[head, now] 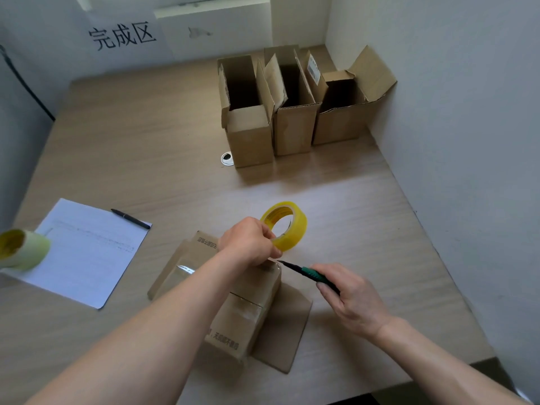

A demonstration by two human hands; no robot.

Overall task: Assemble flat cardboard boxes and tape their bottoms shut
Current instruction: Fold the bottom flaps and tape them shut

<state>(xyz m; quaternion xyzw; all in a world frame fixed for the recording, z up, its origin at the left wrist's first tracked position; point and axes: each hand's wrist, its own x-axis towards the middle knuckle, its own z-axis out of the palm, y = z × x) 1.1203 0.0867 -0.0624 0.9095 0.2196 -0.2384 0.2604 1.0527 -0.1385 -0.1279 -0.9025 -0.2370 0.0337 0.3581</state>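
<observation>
We see one box (pixel 242 311) lying bottom-up on the table (pixel 146 141), near the front edge, flaps spread flat to either side. Clear tape runs along its upturned seam. Left hand (pixel 248 241) is curled round the yellow tape roll (pixel 285 225), holding it tilted just above the box's far end; a strip of tape appears to run from roll to box, though we cannot tell for certain. Right hand (pixel 347 296) grips a green-handled knife (pixel 306 271), its dark blade pointing left, tip just beside the left hand's fingers and the tape there. Whether blade touches tape, we cannot tell.

Three upright boxes (pixel 292 112) stand side by side at the far right of the table, tops open, flaps up. Near their left base, a round grommet (pixel 227 158) in the tabletop. At left, a paper sheet (pixel 87 252) with a black pen (pixel 131 218) across its far corner. A second roll (pixel 20 248), blurred, shows at the left edge. On the back wall, a sign (pixel 122 35) with large black characters.
</observation>
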